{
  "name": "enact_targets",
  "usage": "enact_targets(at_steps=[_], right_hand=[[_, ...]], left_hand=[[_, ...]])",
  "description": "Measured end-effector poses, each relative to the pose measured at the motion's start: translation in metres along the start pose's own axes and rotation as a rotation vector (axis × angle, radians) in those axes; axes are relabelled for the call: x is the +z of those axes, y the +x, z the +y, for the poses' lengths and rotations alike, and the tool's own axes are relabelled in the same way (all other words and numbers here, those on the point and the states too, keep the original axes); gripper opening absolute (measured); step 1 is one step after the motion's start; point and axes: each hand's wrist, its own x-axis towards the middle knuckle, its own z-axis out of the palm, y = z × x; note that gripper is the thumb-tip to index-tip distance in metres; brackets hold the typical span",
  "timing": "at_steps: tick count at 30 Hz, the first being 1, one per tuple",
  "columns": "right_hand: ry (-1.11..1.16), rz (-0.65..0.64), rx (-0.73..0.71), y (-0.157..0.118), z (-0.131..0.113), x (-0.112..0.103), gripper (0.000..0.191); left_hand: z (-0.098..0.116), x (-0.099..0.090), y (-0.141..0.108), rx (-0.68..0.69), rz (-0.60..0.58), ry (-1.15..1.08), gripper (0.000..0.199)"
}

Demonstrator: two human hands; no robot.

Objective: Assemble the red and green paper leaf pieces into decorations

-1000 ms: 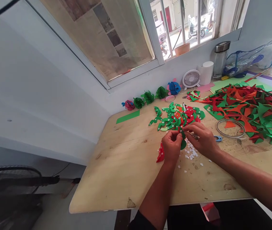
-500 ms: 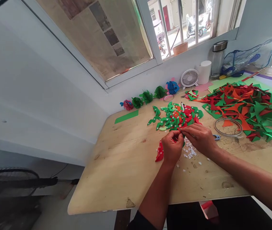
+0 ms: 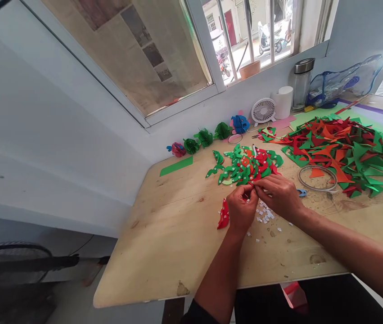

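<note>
My left hand [image 3: 243, 204] is closed on a small red paper piece [image 3: 247, 196], most of it hidden by the fingers. Fingertips of my right hand [image 3: 281, 192] pinch at the upper edge of that same piece, touching the left fingertips. Just beyond both hands lies a heap of green and red cut-out paper pieces [image 3: 241, 166] bearing small white squares. A red paper cut-out [image 3: 223, 215] with white squares lies left of my left hand. Small white paper bits [image 3: 266, 215] are scattered on the table beneath and between the hands.
The wooden table [image 3: 164, 243] carries a large pile of red, green and orange scraps [image 3: 343, 148] at right, with a tape roll [image 3: 317, 178] before it. Along the wall stand folded paper figures [image 3: 205, 137], a small fan [image 3: 263, 110], a white roll [image 3: 283, 102] and a glass bottle [image 3: 302, 85].
The camera view has shifted slightly. Both hands stay together over the same spot, with the fingers pinching the red paper almost unchanged.
</note>
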Motion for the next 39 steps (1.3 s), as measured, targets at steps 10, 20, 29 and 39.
enact_targets(at_steps=[10, 20, 29, 39], right_hand=[[0.108, 0.027, 0.187, 0.003, 0.001, -0.001, 0.016], [0.224, -0.076, 0.273, 0.004, 0.004, -0.001, 0.016], [0.431, -0.313, 0.327, 0.003, -0.005, 0.000, 0.021], [0.597, -0.331, 0.479, 0.008, 0.003, -0.001, 0.028]], left_hand=[[0.002, 0.000, 0.003, -0.228, -0.029, -0.275, 0.017], [-0.002, 0.000, 0.012, -0.441, 0.107, -0.660, 0.030], [-0.009, -0.001, 0.016, -0.430, 0.186, -0.825, 0.031], [-0.003, -0.002, 0.011, -0.459, 0.018, -0.774, 0.028]])
